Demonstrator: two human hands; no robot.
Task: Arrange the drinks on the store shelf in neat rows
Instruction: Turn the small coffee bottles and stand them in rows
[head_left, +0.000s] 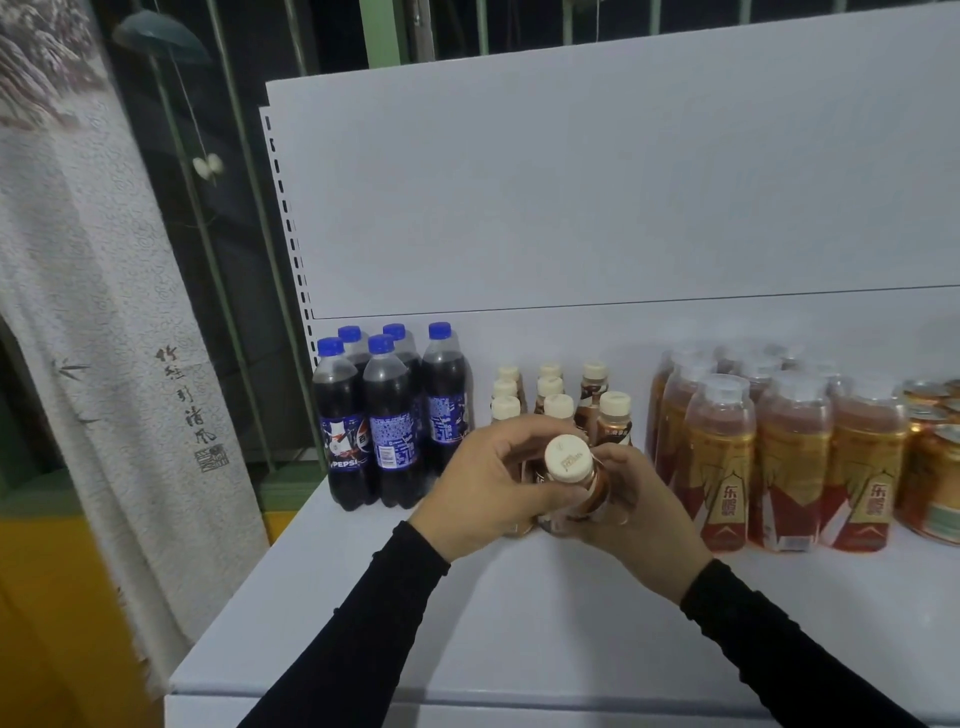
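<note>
- Both hands grasp one cream-capped brown bottle (571, 480) at the front of the shelf (519, 623): left hand (491, 486) curled round its left side, right hand (631, 506) round its right
- Matching small bottles (550, 395) stand in rows just behind
- Pepsi bottles (387, 415) stand left, gold-labelled bottles (779, 457) right

Lighting: dim, cool, even; soft shadows. Wide-angle bowing at the edges. Focus soft throughout, left margin blurred; no strong glare.

Cream-capped brown bottle (570, 480) tilted, cola bottles (387, 415) upright left
</note>
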